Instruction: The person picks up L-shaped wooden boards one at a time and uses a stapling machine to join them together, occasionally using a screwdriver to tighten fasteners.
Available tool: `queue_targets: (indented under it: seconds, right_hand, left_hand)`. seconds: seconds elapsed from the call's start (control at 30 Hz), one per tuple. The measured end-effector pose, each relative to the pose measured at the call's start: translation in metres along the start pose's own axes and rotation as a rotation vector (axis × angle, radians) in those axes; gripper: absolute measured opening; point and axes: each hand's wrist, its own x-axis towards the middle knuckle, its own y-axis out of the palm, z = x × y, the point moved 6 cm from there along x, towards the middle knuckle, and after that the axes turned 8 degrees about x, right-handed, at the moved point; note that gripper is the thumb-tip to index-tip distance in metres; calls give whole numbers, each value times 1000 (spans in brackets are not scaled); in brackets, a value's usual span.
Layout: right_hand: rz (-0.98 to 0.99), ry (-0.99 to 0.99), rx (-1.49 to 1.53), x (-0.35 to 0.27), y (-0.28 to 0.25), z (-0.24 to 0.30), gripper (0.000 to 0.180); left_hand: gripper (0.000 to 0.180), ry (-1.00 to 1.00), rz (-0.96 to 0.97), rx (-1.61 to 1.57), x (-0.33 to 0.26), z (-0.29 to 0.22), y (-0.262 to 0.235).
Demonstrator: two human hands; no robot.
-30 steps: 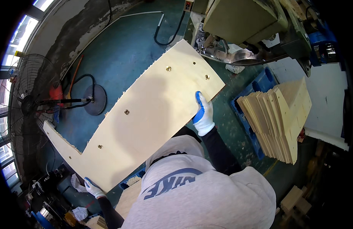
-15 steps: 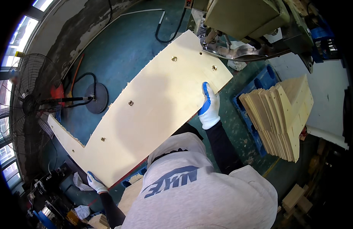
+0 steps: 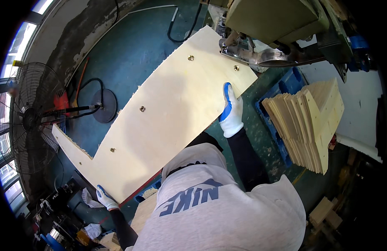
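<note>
Gloved L hand grips ply panel at its near-L corner; R hand grips its long near edge, thumb on top, fingers hidden. Vs 1 s ago, panel's fwd: far end's now at the machine, metal arm hiding a small hole, so work's prob. at positioning.

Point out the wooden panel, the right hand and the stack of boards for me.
Wooden panel [image 3: 160, 111]: head view, middle of its broad upper face.
Right hand [image 3: 233, 114]: head view, white middle of the gloved hand.
Stack of boards [image 3: 294, 131]: head view, layered edges at mid-stack.
</note>
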Motion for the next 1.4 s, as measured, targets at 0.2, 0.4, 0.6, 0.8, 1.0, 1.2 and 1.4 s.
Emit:
queue_targets:
  seconds: [0.2,0.4,0.6,0.8,1.0,1.2,1.4]
  right_hand:
    - [-61,11,-8,1,-5,-5,41]
    - [20,14,-92,4,-10,-6,39]
    - [-39,2,-99,1,-6,-3,38]
    - [-62,28,-22,1,-8,-4,41]
    - [-27,29,-34,-3,-3,0,43]
    - [-44,0,-32,-2,-8,-2,43]
    - [26,42,-24,3,-8,-3,40]
  left_hand:
    - [35,-25,24,19,0,-4,1]
    - [35,-21,-2,0,-10,-17,6]
    - [37,-24,35,48,-11,-23,9]
    - [37,-23,34,59,-5,-22,7]
    - [35,-1,48,88,-1,-29,0]
    - [36,-6,43,87,-8,-52,4]
    - [38,63,76,123,9,-60,-5]
